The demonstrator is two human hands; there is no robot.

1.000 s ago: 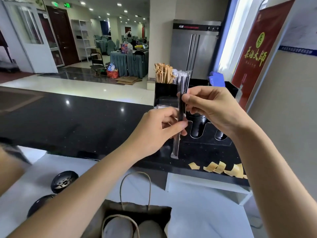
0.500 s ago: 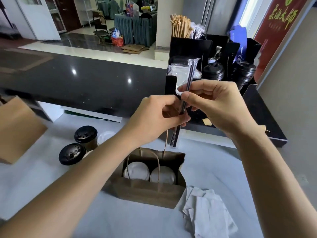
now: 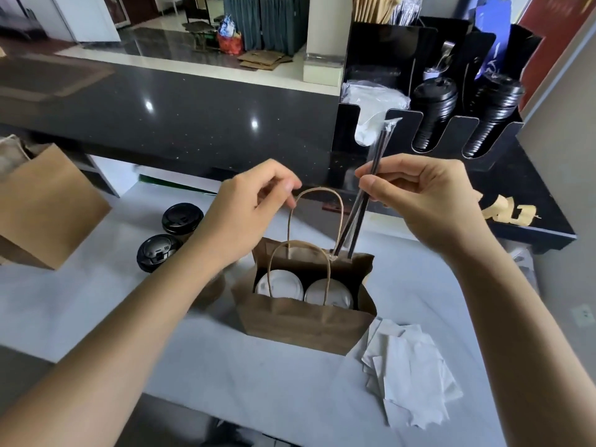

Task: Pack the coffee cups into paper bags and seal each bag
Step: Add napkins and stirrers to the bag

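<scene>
Straws [image 3: 356, 217] in clear wrap stood pinched in the right hand [image 3: 422, 201], tips inside the unlabelled paper bag [image 3: 303, 317], while the left hand [image 3: 248, 211] hovered loosely curled by its handle [image 3: 317, 191], grasping nothing.

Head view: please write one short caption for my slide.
Right hand lowers wrapped straws into a paper bag holding two white-lidded cups; left hand hovers by a handle.
</scene>
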